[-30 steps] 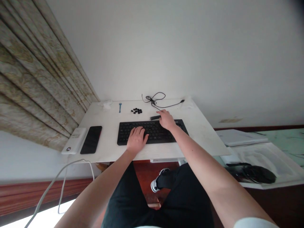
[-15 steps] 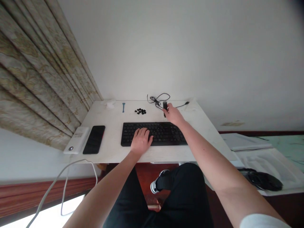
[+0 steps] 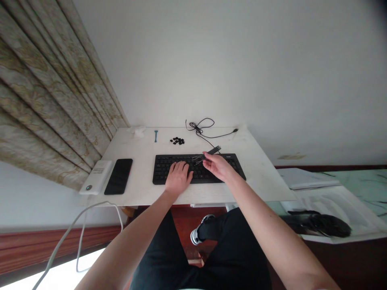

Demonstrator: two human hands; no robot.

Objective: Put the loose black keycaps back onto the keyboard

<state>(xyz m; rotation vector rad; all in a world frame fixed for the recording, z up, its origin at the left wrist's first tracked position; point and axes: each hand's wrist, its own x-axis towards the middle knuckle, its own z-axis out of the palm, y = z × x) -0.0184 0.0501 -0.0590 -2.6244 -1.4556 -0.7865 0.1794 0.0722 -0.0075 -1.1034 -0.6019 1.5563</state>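
Note:
A black keyboard [image 3: 199,176] lies near the front of the white desk [image 3: 139,169]. My left hand [image 3: 179,177] rests on its left half, fingers spread and holding nothing. Over the keyboard's right half, my right hand [image 3: 217,164] is closed on a small tool [image 3: 214,150] with a dark handle and thin wire prongs. The prongs point left, above the keys; whether they touch any key cannot be told. Behind the keyboard are several loose black keycaps [image 3: 177,141] in a group.
A blue tool [image 3: 156,136] and a coiled black cable [image 3: 198,128] lie at the back. At the left are a black phone [image 3: 118,176] and a white box-shaped device [image 3: 96,177]. White trays [image 3: 341,201] holding a black object stand at the right, beyond the desk edge.
My right hand has come down and toward me with the tool, from behind the keyboard to over it. The tool has tilted from upright, and its prongs now show. My left hand stays on the keys.

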